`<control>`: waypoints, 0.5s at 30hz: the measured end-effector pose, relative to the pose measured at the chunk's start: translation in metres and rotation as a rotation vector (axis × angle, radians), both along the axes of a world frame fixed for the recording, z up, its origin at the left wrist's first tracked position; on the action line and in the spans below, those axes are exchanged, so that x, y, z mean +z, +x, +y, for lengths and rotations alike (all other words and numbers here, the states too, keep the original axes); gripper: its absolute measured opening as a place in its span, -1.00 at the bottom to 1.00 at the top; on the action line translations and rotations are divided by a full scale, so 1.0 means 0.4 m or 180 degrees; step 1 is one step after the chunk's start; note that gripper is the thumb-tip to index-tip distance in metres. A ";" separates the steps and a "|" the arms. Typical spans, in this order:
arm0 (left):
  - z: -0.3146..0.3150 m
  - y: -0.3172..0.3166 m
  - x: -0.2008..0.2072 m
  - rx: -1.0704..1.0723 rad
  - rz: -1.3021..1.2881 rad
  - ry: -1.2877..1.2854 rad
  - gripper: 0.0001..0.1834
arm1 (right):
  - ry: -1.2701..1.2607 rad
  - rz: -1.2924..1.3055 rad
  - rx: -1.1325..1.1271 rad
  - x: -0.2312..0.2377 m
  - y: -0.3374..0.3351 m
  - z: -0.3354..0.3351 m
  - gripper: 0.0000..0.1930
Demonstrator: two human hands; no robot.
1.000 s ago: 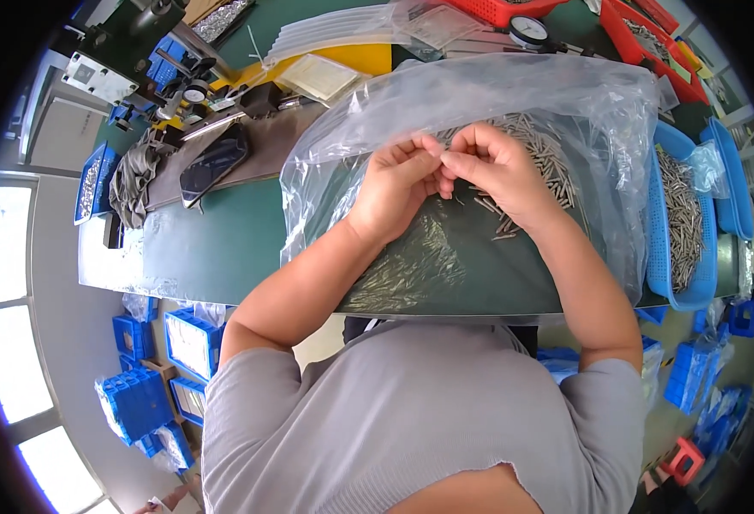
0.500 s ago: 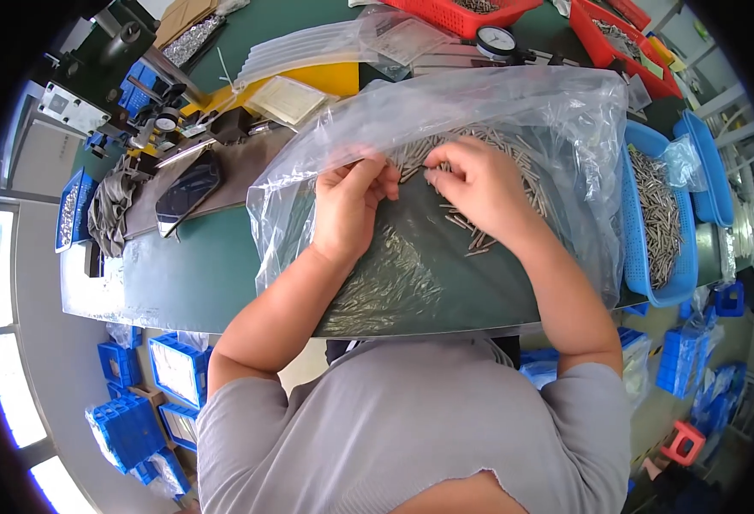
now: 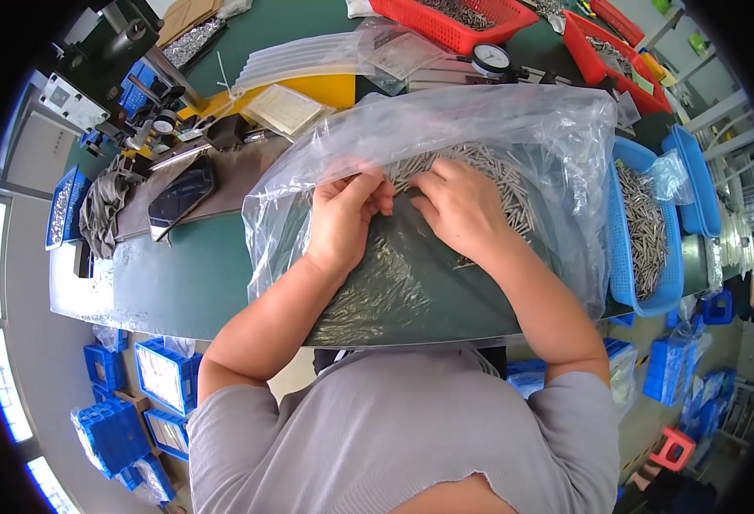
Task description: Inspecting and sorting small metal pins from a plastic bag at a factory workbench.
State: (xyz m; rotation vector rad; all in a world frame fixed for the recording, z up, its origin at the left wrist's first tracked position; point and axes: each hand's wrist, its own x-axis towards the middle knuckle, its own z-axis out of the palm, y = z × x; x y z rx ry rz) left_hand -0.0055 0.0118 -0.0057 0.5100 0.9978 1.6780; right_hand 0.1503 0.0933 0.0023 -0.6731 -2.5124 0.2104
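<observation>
A large clear plastic bag (image 3: 565,146) lies spread on the green table, with a heap of small metal pins (image 3: 511,184) showing at its opening. My left hand (image 3: 342,218) is closed at the left of the heap, thumb and fingertips pinched together under the bag's upper sheet. Whatever sits between those fingers is too small to make out. My right hand (image 3: 461,206) is bent over the near side of the heap, its thumb and fingers drawn together at the pins. Its fingertips hide what they grip, if anything.
At the right, a blue basket (image 3: 675,270) holds many similar pins. Red baskets (image 3: 454,30) of metal parts stand at the back, near a dial gauge (image 3: 490,58). To the left lie a black phone (image 3: 181,197), a grey cloth (image 3: 103,210) and a measuring stand (image 3: 171,73).
My right hand has moved slightly left, closer to my left hand, and its fingers now point down into the pins. The left hand stays pinched in nearly the same place. The whole view has shifted a little.
</observation>
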 end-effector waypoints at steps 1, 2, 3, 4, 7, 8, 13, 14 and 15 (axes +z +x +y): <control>0.000 0.001 0.001 -0.0019 -0.0010 -0.0001 -0.90 | 0.0006 0.0001 -0.0002 0.001 -0.002 0.005 -0.89; 0.000 0.001 0.001 -0.0028 -0.0008 0.0004 -0.90 | 0.0045 -0.0040 0.0041 0.002 -0.006 0.010 -0.88; 0.000 0.000 0.001 -0.0059 0.0009 0.0035 -0.90 | 0.0083 -0.0080 0.0084 0.003 -0.008 0.011 -0.88; 0.000 0.000 0.000 -0.0092 0.0028 0.0066 -0.90 | 0.0089 -0.0076 0.0072 0.001 -0.008 0.010 -0.88; 0.001 -0.001 -0.004 -0.0083 0.0047 0.0029 -0.90 | 0.0157 -0.0129 0.0263 -0.011 -0.009 0.010 -0.90; 0.001 0.000 -0.005 -0.0091 0.0052 0.0037 -0.90 | 0.0221 -0.0153 0.0308 -0.015 -0.009 0.010 -0.88; -0.001 0.004 -0.007 -0.0208 0.0064 0.0103 -0.91 | 0.0274 -0.0019 0.0439 -0.016 -0.009 0.011 -0.87; -0.001 0.005 -0.008 -0.0212 0.0071 0.0115 -0.91 | 0.0251 -0.0076 0.0470 -0.011 -0.007 0.009 -0.90; -0.002 0.006 -0.009 -0.0256 -0.0018 0.0103 -0.92 | 0.0227 -0.0134 0.0502 -0.004 -0.006 0.009 -0.92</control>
